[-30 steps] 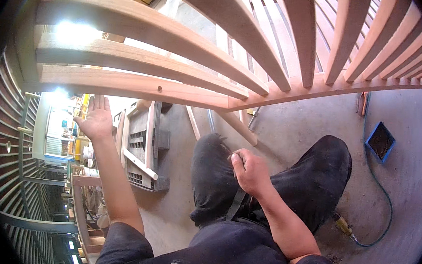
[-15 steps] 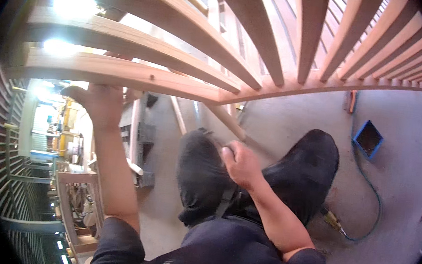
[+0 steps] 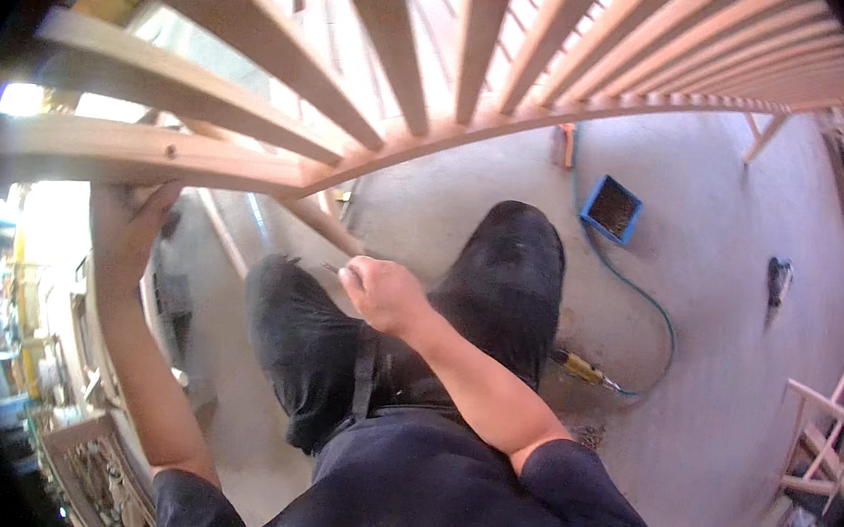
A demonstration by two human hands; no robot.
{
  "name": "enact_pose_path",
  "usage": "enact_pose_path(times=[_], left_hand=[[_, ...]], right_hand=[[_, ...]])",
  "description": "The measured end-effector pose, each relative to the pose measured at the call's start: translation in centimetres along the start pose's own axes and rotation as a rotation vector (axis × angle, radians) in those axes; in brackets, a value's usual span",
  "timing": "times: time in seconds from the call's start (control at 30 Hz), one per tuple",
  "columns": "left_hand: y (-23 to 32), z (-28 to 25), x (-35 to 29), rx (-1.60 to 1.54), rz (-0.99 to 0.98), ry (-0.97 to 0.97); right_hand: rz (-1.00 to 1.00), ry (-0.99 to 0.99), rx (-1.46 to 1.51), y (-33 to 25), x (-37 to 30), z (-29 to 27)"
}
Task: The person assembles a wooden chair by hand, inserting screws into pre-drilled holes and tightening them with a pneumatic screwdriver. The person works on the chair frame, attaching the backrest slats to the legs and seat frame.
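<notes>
In the head view, grey floor (image 3: 450,178) spreads beneath the slatted frame (image 3: 215,157) across the top; the left hand (image 3: 134,210) is at its left lower edge, fingers hidden, so its grip cannot be told. The right hand (image 3: 384,295), curled closed around a thin piece (image 3: 330,267), is apart from the frame, with floor stretching rightward past bin (image 3: 605,231) and hose (image 3: 674,338).

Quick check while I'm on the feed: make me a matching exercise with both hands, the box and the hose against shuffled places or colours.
1. left hand
2. right hand
3. box
4. hose

a. closed on a small thin thing
b. green, in a long curve
c. at the wooden rail, partly hidden
d. blue, square-sided, on the floor

Pairs: 1-c, 2-a, 3-d, 4-b.
</notes>
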State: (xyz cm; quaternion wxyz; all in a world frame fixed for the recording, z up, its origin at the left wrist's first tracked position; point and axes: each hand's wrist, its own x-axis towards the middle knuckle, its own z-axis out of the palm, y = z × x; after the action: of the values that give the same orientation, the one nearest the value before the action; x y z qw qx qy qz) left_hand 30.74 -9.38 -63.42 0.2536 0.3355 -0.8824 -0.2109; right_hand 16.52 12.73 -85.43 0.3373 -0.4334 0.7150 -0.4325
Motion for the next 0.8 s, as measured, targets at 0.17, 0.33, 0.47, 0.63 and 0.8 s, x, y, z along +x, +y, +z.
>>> enact_pose_path(times=[0.17,0.33,0.47,0.63,0.8], left_hand=[[-2.4,0.9,-0.2,-0.144,-0.033,0.040],[-2.9,-0.2,-0.3,-0.034,0.024,0.071],[-1.9,0.7,-0.3,-0.167,-0.047,0.119],[-5.5,-0.1,0.0,-0.101,-0.120,0.131],[-8.3,-2.9,-0.6,-0.152,-0.112,0.086]], right_hand=[[0.017,0.137,0.137,-3.0,-3.2,-5.9],[0.014,0.546,0.100,1.2,-6.2,-13.0],[0.374,0.605,-0.114,15.8,-8.0,-14.3],[0.610,0.369,-0.304,26.6,-11.0,-9.3],[0.661,0.224,-0.334,28.7,-11.0,-4.3]])
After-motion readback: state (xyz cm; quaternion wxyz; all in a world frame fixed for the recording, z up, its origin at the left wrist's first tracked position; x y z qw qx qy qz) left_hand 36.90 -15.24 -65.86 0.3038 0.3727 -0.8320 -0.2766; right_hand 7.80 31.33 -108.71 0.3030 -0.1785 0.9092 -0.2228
